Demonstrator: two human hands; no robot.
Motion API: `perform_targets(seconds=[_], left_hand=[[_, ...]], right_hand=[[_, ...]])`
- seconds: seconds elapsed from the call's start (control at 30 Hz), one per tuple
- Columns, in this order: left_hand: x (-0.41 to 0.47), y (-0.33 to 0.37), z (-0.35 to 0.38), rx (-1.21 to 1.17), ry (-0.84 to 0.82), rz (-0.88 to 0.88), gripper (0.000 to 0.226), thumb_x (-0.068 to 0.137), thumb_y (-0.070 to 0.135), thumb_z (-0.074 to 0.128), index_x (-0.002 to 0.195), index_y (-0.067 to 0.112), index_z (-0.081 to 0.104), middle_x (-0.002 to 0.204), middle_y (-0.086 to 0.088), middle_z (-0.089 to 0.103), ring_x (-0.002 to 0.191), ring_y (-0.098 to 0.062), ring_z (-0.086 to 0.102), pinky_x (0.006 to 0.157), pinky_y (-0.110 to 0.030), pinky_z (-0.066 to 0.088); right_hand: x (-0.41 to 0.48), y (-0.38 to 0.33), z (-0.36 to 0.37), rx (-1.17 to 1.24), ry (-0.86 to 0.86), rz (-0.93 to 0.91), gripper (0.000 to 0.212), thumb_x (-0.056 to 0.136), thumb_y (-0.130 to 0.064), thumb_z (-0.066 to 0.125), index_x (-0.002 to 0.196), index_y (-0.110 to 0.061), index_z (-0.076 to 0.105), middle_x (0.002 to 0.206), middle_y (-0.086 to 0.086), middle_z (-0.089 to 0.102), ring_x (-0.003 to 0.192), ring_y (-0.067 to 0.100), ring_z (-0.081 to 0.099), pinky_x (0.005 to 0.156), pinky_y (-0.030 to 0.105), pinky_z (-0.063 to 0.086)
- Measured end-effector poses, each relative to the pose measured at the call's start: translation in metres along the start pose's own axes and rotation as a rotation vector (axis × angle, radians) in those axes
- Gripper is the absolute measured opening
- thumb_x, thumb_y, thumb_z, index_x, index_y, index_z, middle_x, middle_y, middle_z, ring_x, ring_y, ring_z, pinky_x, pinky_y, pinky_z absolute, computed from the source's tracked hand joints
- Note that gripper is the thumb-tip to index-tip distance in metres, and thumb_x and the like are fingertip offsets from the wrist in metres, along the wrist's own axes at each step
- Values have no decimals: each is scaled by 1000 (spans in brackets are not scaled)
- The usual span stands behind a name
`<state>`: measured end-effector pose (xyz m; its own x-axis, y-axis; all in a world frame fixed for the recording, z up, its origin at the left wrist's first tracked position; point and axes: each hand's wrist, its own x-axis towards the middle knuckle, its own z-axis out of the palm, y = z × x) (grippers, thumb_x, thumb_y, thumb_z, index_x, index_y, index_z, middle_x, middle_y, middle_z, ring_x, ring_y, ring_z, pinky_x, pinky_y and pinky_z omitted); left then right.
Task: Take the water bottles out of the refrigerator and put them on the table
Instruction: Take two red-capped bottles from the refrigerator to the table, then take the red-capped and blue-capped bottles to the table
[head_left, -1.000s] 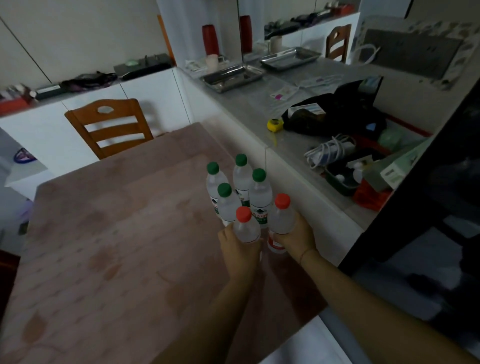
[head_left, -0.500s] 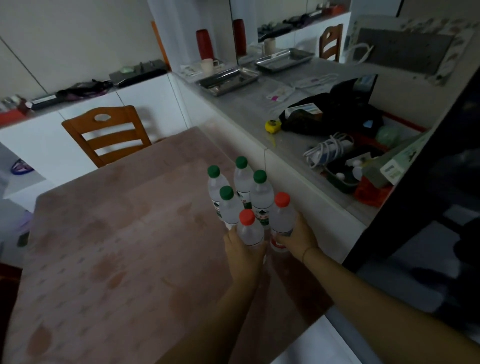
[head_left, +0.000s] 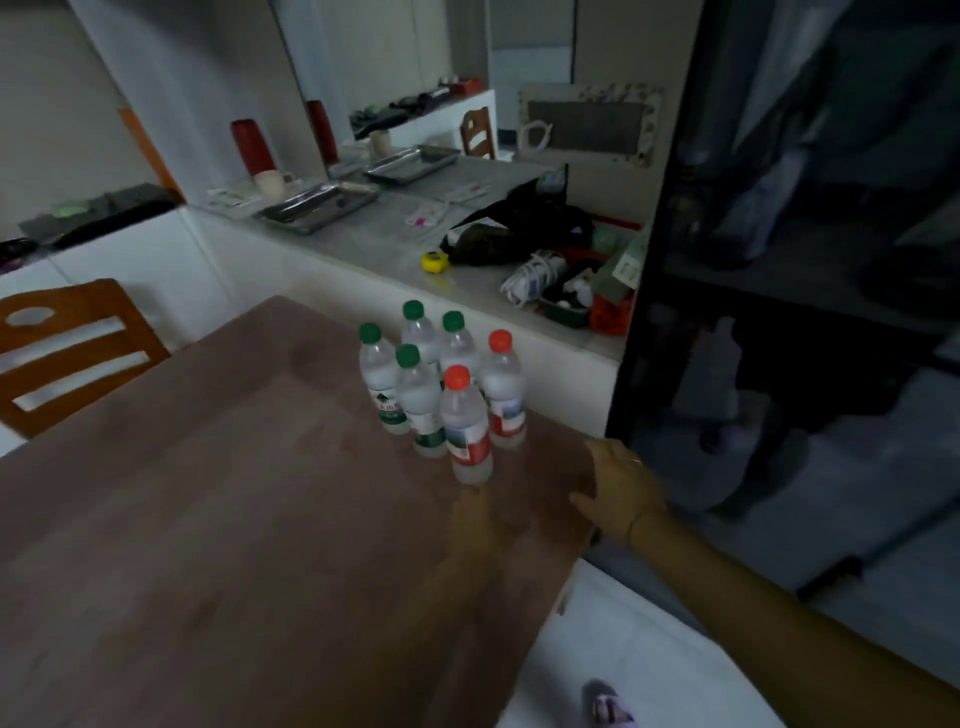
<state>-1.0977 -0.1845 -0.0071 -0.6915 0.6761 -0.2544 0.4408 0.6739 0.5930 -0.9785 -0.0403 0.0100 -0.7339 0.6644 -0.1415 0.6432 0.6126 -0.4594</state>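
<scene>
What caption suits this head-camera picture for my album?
Six water bottles, four green-capped, two red-capped, stand clustered on the brown table near an open right hand.

I saw clear plastic bottles, misted, with smooth plastic caps, on a matt brown table, possibly wood though blur hid any grain. The chair was varnished wood; the tray was dull metal.
</scene>
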Motion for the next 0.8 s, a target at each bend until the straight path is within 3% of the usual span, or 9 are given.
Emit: perform_targets(seconds=[0.07,0.2,0.33,0.4,0.57,0.8], left_hand=[[-21,0,2,4,18,143,46,81,25,74,120,5,64,125,-15,62,119,-29,57,102,-33,40],[-65,19,-1,148,41,346,58,79,48,68,130,25,53,132,0,54,119,-20,55,102,-38,44],[-105,49,7,117,42,547,54,79,36,72,128,20,54,127,0,51,119,-20,50,101,-30,41],[-129,62,12,146,37,622,54,80,37,71,128,19,54,127,0,51,119,-20,49,102,-33,41],[-195,82,30,188,22,703,56,82,41,68,131,20,51,131,1,49,122,-21,47,103,-33,39],[-320,76,66,217,-6,732,67,84,46,65,141,20,42,145,0,44,134,-21,38,109,-31,29]], right_hand=[[-40,4,-4,2,23,67,74,82,-38,63,144,-17,29,147,9,33,131,29,37,106,37,36],[-118,12,-15,1,96,171,67,84,-33,62,141,-15,33,144,9,37,128,28,41,103,34,38],[-189,25,-30,32,180,260,64,85,-31,63,141,-14,35,144,7,38,129,27,41,103,32,39],[-221,32,-38,34,224,298,61,85,-29,63,139,-15,38,142,7,41,125,27,44,100,34,42],[-306,46,-50,-1,336,353,57,85,-26,62,137,-18,41,139,6,45,122,28,46,98,36,44],[-438,54,-31,-71,394,371,59,88,-35,55,141,-21,33,144,3,40,133,27,36,110,41,27]])
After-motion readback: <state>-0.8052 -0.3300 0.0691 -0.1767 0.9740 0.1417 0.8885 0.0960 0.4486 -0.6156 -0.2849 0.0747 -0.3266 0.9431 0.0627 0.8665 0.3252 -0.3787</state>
